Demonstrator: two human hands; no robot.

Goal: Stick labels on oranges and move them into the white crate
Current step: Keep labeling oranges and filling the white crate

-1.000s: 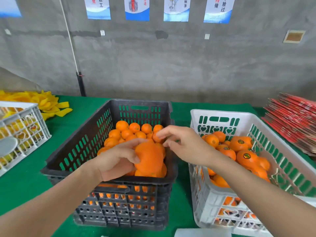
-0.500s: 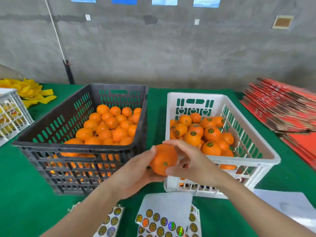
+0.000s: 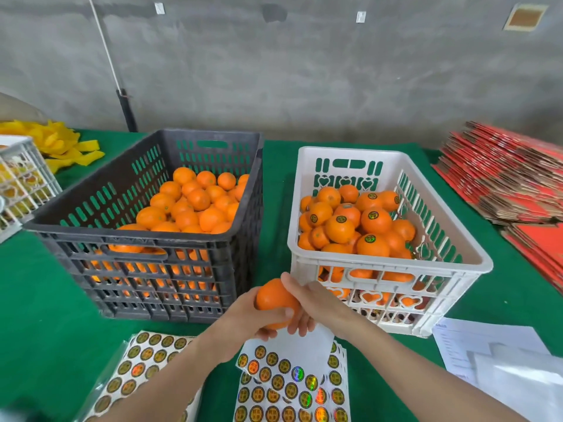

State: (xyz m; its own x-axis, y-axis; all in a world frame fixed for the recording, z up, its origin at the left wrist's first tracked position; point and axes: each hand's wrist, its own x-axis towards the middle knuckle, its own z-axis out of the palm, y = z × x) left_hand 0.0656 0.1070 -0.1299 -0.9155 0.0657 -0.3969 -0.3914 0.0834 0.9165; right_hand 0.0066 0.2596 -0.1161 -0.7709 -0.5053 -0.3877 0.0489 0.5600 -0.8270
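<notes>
Since a second ago the orange (image 3: 272, 296) has come out from above the black crate (image 3: 128, 236) and down toward the person, and it now sits low, between both hands. The left hand (image 3: 243, 321) cups it from the left and below, with fingers curled under the fruit. The right hand (image 3: 318, 303) grips its right side, the thumb lying over the top and the fingertips wrapped beneath, so both hands are closed around the same fruit. No label shows on the part of its skin that faces the camera. Directly below the grip lies a label sheet (image 3: 289, 379) with rows of round stickers, its upper part already stripped to bare white backing. A second label sheet (image 3: 143, 360) lies down and to the left of the grip. Just beyond and to the right of the grip stands the white crate (image 3: 390, 264), holding labelled oranges (image 3: 373, 222) with dark round stickers. Beyond and to the left of the grip, the black crate holds unlabelled oranges (image 3: 195, 205). Everything rests on a green cloth (image 3: 45, 300). To the right of the grip, near the white crate's near corner, lie white papers (image 3: 487, 341). Far off to the right is a stack of red cardboard (image 3: 511, 184), and far to the left are yellow scraps (image 3: 61, 141) and another small white crate (image 3: 23, 178).
</notes>
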